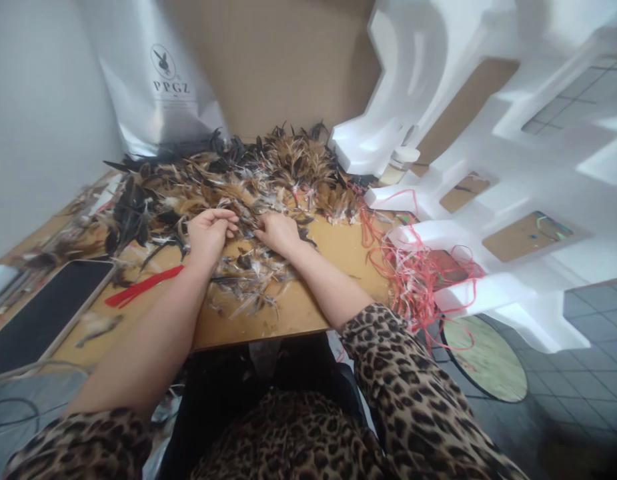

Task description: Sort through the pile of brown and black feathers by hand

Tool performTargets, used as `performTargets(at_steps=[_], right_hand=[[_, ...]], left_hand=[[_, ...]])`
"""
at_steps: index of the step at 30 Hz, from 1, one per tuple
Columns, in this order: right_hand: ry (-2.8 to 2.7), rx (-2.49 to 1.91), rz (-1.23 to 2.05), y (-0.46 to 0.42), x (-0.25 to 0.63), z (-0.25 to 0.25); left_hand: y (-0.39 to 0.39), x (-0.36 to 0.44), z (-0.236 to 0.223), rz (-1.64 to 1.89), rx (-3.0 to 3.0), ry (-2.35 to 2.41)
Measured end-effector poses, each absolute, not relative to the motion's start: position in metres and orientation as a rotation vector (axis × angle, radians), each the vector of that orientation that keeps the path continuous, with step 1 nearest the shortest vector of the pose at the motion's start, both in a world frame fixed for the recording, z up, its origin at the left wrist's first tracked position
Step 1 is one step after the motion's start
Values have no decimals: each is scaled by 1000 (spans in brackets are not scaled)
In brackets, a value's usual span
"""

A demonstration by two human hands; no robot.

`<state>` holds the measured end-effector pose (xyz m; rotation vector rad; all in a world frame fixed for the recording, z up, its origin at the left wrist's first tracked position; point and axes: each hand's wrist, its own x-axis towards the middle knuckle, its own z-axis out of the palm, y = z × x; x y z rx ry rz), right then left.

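The left hand and right hand work at slender brown-and-black feathers heaped mid-frame on the yellowish wooden tabletop. Each grip is curled; what it pinches, I cannot tell. Light fingertip pressure at the quills would spare the barbs.

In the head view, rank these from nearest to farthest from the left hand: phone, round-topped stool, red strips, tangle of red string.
From the left hand:
1. Red strips, just to its left, by the forearm
2. Phone, farther left
3. Tangle of red string, right, past the right hand
4. Round-topped stool, far right, below the table
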<state>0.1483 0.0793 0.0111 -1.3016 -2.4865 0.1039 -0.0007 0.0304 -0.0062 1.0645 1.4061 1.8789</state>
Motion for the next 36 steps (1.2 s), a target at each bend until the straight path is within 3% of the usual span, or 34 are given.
performTargets(at_steps=[5,9,11,18,22,25,30,36], right_hand=[[-2546,-1217,-84,74,142,4],[-2495,-1379,23,82,141,1],[-2380,-1419,252,88,144,2],[-1612,-1083,1525,102,163,3],[-1441,-838,1845,103,164,-2],[-1484,-792,1768,103,162,-4],[-1795,-874,1288,108,162,-9],[-2044,-925,898,110,165,-9]], left_hand=[[29,1,-5,1852,1069,1392],[29,2,-4,1810,1079,1370],[29,1,-5,1792,1097,1347],[29,1,-7,1696,1012,1261],[26,4,-4,1602,947,1218],[26,4,-3,1650,959,1242],[30,-3,-2,1986,1062,1465],[30,-9,-7,1902,1478,1645]])
